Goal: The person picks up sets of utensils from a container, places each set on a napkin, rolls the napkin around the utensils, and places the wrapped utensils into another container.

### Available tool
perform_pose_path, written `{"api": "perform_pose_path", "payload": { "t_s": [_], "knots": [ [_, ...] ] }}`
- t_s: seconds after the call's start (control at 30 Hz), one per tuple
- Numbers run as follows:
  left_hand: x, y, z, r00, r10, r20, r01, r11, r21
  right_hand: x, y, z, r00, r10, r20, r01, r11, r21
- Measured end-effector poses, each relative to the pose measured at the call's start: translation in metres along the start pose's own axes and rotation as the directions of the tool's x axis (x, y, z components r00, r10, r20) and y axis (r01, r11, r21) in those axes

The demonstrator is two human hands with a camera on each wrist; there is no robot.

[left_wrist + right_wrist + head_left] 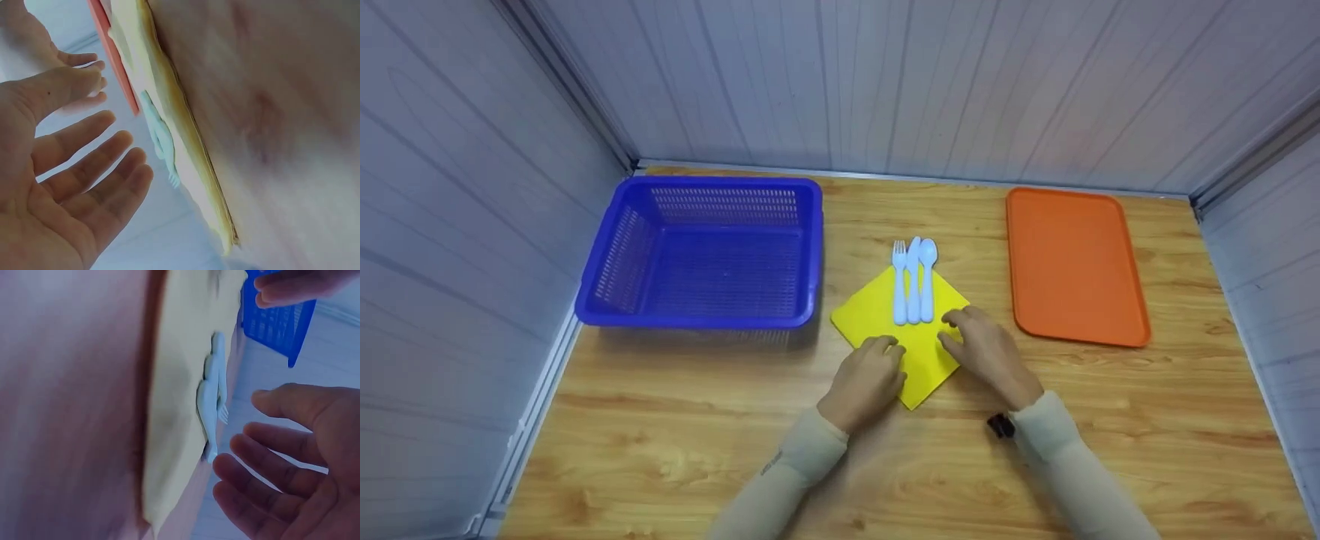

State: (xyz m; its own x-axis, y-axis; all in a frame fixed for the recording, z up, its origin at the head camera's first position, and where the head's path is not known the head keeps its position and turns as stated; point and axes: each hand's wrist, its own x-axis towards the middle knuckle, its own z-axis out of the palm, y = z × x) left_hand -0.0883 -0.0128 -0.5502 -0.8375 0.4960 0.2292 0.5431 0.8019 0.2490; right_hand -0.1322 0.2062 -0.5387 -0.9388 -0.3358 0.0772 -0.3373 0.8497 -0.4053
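Observation:
A yellow napkin (926,360) lies on the wooden table, turned so one corner points toward the person. On its far half rest a light blue fork (899,289), knife (913,289) and spoon (928,289) side by side, their heads reaching past the far edge. The left hand (868,379) hovers over the napkin's near left edge with its fingers relaxed. Above the right edge is the right hand (986,349), fingers loosely bent and spread. Both wrist views show a gap between each hand and the napkin, with nothing held.
A blue plastic basket (697,327) stands at the back left. An orange tray (1076,266) lies flat to the right of the napkin. Pale panel walls (855,82) enclose the table (682,435) at the back and both sides.

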Motion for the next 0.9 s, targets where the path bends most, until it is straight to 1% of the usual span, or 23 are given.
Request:
{"api": "perform_pose_path", "payload": {
  "t_s": [0.07,0.13,0.23,0.27,0.33,0.37,0.43,0.53,0.6,0.8,0.9],
  "knots": [
    [-0.005,0.001,0.001,1.0,0.003,0.031,-0.003,1.0,-0.005,-0.011,0.0,0.005,0.997,-0.079,0.003,0.079,0.997,-0.009],
    [-0.008,0.001,0.003,0.998,0.0,0.066,0.001,1.0,-0.014,-0.02,0.002,0.009,0.986,-0.165,0.004,0.165,0.986,-0.015],
    [-0.009,0.0,0.005,0.994,-0.004,0.109,0.006,1.0,-0.016,-0.028,0.006,0.016,0.956,-0.293,-0.006,0.293,0.956,-0.018],
    [-0.009,0.0,0.006,0.993,-0.004,0.119,0.006,1.0,-0.014,-0.03,0.007,0.017,0.945,-0.327,-0.012,0.326,0.945,-0.019],
    [-0.009,0.0,0.008,0.991,-0.001,0.13,0.002,1.0,-0.008,-0.032,0.009,0.02,0.931,-0.365,-0.016,0.365,0.931,-0.03],
    [-0.009,0.0,0.009,0.991,0.001,0.134,0.0,1.0,-0.003,-0.032,0.009,0.021,0.927,-0.375,-0.012,0.374,0.927,-0.036],
    [-0.01,0.0,0.01,0.99,0.005,0.138,-0.006,1.0,0.006,-0.033,0.01,0.023,0.927,-0.376,0.004,0.375,0.926,-0.042],
    [-0.011,0.0,0.013,0.99,0.008,0.138,-0.011,1.0,0.019,-0.034,0.01,0.024,0.933,-0.359,0.033,0.361,0.932,-0.047],
    [-0.012,0.0,0.014,0.991,0.011,0.133,-0.014,1.0,0.024,-0.034,0.01,0.025,0.936,-0.351,0.039,0.352,0.935,-0.044],
    [-0.012,-0.001,0.013,0.996,0.035,0.08,-0.037,0.999,0.019,-0.033,0.011,0.028,0.935,-0.353,-0.009,0.353,0.935,-0.049],
    [-0.011,-0.004,0.013,0.996,0.052,0.069,-0.052,0.999,0.0,-0.032,0.011,0.029,0.939,-0.343,-0.021,0.342,0.938,-0.052]
  ]
}}
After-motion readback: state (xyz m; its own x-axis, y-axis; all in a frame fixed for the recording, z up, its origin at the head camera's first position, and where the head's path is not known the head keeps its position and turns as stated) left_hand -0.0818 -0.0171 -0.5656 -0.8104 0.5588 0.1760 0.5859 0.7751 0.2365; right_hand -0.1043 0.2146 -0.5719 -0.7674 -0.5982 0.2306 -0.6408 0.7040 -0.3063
